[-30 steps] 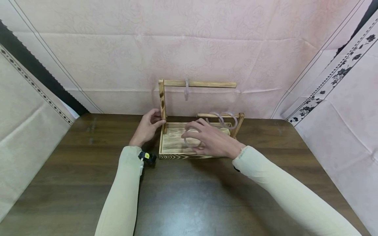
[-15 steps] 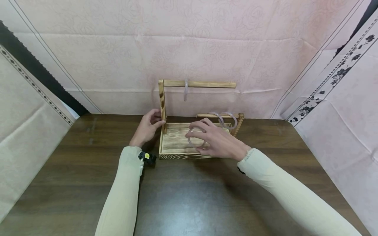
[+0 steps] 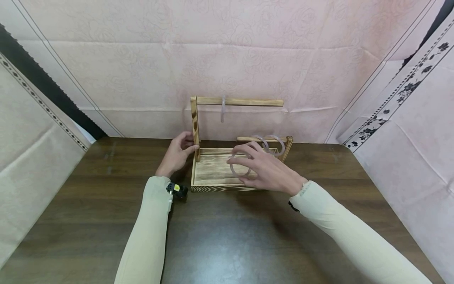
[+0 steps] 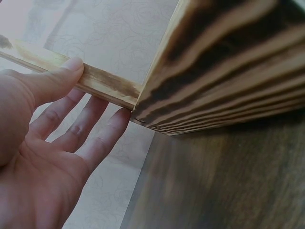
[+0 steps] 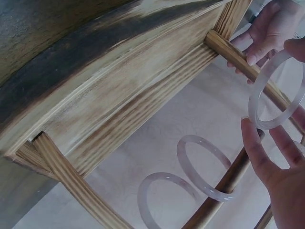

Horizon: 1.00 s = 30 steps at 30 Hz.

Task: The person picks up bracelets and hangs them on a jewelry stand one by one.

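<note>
My right hand (image 3: pixel 267 169) pinches a pale translucent bangle (image 5: pixel 253 100) between thumb and fingers, holding it upright over the tray of a wooden display stand (image 3: pixel 209 170). In the right wrist view this bangle is close to the free end of the stand's lower bar (image 5: pixel 233 169). Two similar bangles, one nearer (image 5: pixel 181 157) and one farther along (image 5: pixel 143 202), hang on that bar. Another bangle (image 3: pixel 223 110) hangs from the upper bar (image 3: pixel 255 102). My left hand (image 3: pixel 177 154) grips the left upright post (image 4: pixel 107 82), thumb on one side and fingers behind.
The stand sits at the back of a dark wooden table (image 3: pixel 198 228), close to a pale patterned cloth backdrop (image 3: pixel 227 67). More cloth (image 3: pixel 418 130) hangs along the right side. A short slanted post (image 3: pixel 288 146) carries the lower bar.
My right hand has shifted slightly to the right with the bangle in its fingers. The left hand stays on the post. The bangle on the upper bar has swung a little.
</note>
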Tool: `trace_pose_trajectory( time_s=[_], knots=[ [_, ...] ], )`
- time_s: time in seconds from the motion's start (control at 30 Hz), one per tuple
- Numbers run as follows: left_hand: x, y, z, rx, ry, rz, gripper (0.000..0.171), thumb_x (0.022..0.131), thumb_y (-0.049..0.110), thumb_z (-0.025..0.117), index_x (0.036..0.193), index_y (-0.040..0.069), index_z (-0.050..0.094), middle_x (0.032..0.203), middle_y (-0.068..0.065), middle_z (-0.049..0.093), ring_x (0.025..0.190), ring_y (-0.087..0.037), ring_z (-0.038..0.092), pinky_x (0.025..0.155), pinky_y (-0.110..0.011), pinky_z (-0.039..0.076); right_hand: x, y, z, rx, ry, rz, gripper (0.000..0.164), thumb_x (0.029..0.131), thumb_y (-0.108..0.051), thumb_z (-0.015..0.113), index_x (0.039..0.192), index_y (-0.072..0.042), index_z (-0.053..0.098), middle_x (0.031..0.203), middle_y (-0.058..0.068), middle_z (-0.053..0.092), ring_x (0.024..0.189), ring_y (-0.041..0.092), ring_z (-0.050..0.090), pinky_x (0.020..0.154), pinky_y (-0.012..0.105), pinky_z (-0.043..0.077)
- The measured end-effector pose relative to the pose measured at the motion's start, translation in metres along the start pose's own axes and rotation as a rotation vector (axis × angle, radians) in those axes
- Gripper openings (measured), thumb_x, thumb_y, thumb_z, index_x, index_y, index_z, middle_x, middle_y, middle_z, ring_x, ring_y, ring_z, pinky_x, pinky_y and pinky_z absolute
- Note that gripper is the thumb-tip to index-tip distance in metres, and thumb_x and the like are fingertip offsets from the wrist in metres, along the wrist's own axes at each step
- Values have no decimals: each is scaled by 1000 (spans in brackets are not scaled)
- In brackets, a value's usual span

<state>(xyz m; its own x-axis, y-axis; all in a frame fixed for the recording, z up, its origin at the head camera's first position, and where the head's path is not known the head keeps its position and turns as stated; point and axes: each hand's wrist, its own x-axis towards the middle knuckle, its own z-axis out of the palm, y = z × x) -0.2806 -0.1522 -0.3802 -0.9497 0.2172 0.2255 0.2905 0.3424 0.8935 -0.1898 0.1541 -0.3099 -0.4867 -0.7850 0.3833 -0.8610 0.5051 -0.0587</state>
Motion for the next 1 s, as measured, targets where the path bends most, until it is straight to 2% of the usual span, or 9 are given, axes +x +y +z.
trace_pose_trajectory(
  time_s=[0.17,0.47,0.7,1.0],
  knots=[
    [0,0,0,10,0,-8,34,101,9,63,134,4,55,127,-18,62,119,-33,61,103,-46,49,-3,1,-2,-6,20,8,47,89,-21,77,134,-24,63,142,3,54,134,26,45,106,46,47],
    [-1,0,0,3,-4,-14,34,101,9,64,133,4,55,127,-17,62,121,-33,61,104,-48,49,-4,2,-7,-13,60,16,44,88,-21,78,130,-23,64,142,2,53,134,27,44,94,42,55],
    [0,1,0,2,-7,-13,33,100,8,64,132,4,55,127,-17,62,121,-33,60,105,-48,49,-4,4,-11,-30,88,29,47,87,-20,77,132,-23,64,144,4,52,128,25,47,84,39,57],
    [-1,0,-1,5,-9,-8,34,101,9,63,133,3,54,128,-18,62,122,-34,60,105,-48,49,-2,10,-15,-43,117,33,47,86,-18,77,131,-22,65,141,5,55,126,25,47,91,41,54]
  ],
)
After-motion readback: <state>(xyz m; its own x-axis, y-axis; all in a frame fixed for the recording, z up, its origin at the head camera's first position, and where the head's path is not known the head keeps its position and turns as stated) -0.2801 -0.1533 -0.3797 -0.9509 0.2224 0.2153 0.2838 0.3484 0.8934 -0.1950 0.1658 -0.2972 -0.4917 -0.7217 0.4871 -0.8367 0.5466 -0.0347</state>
